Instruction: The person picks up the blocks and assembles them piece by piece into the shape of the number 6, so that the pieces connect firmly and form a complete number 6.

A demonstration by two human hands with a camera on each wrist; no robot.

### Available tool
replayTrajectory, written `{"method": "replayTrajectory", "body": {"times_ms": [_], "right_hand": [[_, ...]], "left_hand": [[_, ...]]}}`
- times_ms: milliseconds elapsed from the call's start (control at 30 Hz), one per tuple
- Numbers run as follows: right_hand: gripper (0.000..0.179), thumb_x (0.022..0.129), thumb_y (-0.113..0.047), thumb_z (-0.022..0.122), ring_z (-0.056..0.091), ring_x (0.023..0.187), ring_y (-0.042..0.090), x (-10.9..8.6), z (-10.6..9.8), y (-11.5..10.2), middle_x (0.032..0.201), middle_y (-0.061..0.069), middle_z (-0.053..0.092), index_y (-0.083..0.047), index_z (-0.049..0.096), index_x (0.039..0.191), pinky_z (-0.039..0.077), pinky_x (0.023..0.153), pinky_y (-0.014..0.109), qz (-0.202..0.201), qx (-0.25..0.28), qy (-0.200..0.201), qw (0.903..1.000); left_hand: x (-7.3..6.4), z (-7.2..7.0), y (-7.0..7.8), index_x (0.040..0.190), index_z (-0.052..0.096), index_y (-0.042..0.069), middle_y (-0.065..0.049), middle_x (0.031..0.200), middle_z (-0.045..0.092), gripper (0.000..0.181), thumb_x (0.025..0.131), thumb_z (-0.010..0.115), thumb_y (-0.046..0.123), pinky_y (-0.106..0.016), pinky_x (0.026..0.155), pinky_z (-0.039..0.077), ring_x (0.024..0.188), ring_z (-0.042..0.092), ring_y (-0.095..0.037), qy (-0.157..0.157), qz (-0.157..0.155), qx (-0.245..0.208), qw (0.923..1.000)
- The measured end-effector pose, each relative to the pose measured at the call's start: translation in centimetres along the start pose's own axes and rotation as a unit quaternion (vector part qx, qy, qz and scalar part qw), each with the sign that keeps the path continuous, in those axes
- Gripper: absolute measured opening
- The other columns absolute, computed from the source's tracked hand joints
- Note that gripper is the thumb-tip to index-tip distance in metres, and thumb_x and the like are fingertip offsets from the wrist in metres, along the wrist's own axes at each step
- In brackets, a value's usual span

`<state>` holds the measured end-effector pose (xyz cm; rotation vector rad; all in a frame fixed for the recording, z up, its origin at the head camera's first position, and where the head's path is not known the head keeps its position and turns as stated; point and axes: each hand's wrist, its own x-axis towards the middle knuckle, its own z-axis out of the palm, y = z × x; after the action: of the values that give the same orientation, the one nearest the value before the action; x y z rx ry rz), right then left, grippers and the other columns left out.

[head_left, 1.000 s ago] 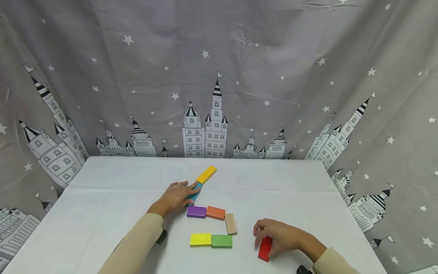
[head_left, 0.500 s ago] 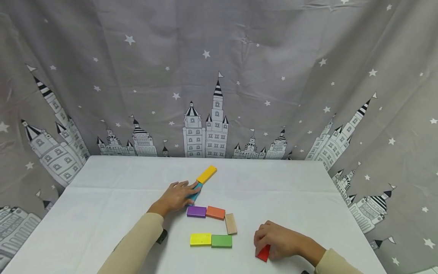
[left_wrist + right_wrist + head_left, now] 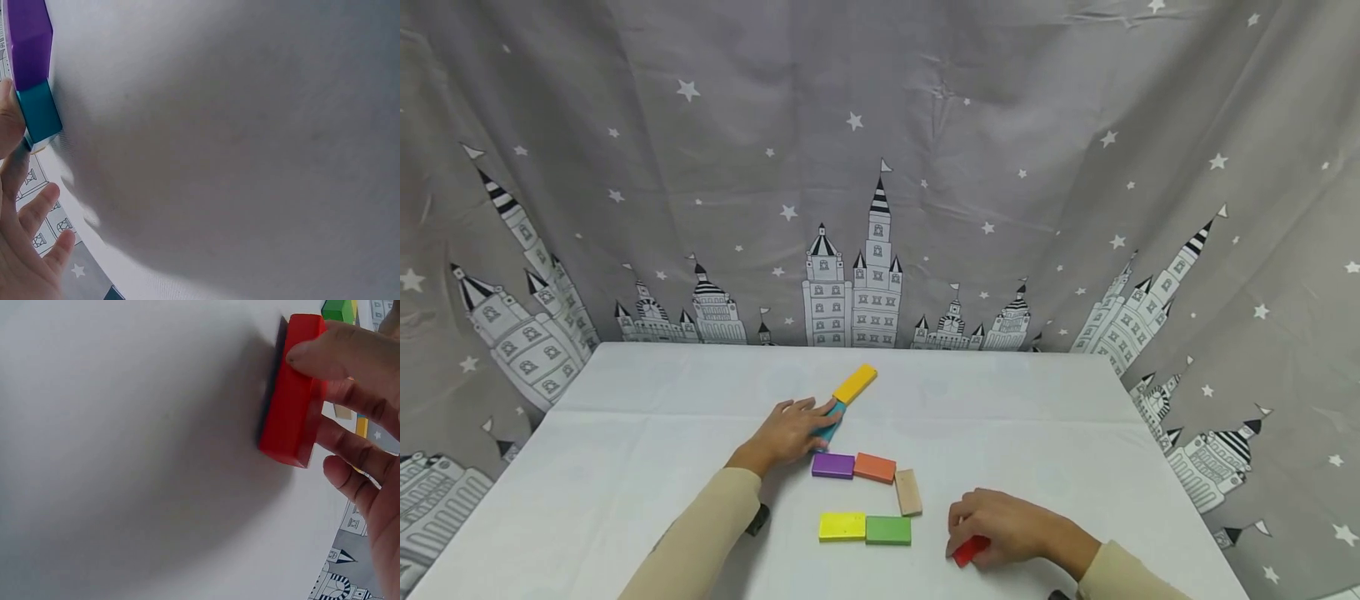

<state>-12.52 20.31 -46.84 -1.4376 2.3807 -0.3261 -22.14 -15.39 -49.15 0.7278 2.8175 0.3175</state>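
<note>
My left hand (image 3: 786, 433) pinches a teal block (image 3: 40, 112) between thumb and index finger, the other fingers spread. That block lies on the white cloth, its far end meeting a golden-yellow block (image 3: 855, 384). Close to its near end is a purple block (image 3: 832, 466). Near the front right, my right hand (image 3: 1000, 525) holds a red rectangular block (image 3: 294, 394), thumb on one side and fingers on the other. The hand covers part of it in the head view. The red block is at the cloth, its shadow along one edge; whether it touches cannot be told.
From the purple block an orange block (image 3: 875, 468) and a plain wooden block (image 3: 907, 492) curve round to a green block (image 3: 888, 531) and a bright yellow block (image 3: 842, 527). A grey castle-print curtain (image 3: 1000, 125) hangs behind the white table (image 3: 1037, 400).
My right hand has turned the red block and shifted it slightly to the left, and covers more of it. The left hand stays on the teal block; the other blocks have not moved.
</note>
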Motion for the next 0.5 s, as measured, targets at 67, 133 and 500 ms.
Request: {"method": "replayTrajectory", "body": {"times_ms": [67, 133, 500], "right_hand": [[0.025, 0.083, -0.017, 0.074, 0.05, 0.091, -0.003, 0.3, -0.1, -0.1, 0.101, -0.018, 0.06, -0.029, 0.074, 0.105, 0.046, 0.082, 0.017, 0.008, 0.003, -0.008, 0.9999], [0.024, 0.084, -0.019, 0.074, 0.051, 0.091, -0.003, 0.6, -0.2, -0.2, 0.103, -0.017, 0.061, -0.028, 0.073, 0.106, 0.048, 0.081, 0.018, 0.014, 0.005, -0.017, 0.9998], [0.018, 0.086, -0.022, 0.071, 0.054, 0.09, -0.001, 2.1, -1.7, -0.7, 0.106, -0.012, 0.062, -0.023, 0.07, 0.104, 0.049, 0.078, 0.017, 0.006, 0.001, 0.015, 0.9999]], "left_hand": [[0.0, 0.0, 0.0, 0.144, 0.046, 0.02, -0.002, 0.154, 0.034, 0.06, 0.089, 0.063, 0.039, -0.06, 0.111, 0.022, 0.139, 0.033, -0.037, 0.0, -0.002, -0.005, 1.0], [0.0, 0.0, 0.0, 0.144, 0.046, 0.021, -0.001, 0.154, 0.034, 0.06, 0.089, 0.063, 0.039, -0.06, 0.111, 0.022, 0.139, 0.032, -0.037, -0.002, -0.003, -0.005, 1.0], [-0.3, -0.2, 0.0, 0.144, 0.046, 0.019, -0.003, 0.154, 0.035, 0.059, 0.09, 0.063, 0.037, -0.06, 0.111, 0.023, 0.138, 0.032, -0.037, 0.0, 0.0, -0.007, 1.0]]}}
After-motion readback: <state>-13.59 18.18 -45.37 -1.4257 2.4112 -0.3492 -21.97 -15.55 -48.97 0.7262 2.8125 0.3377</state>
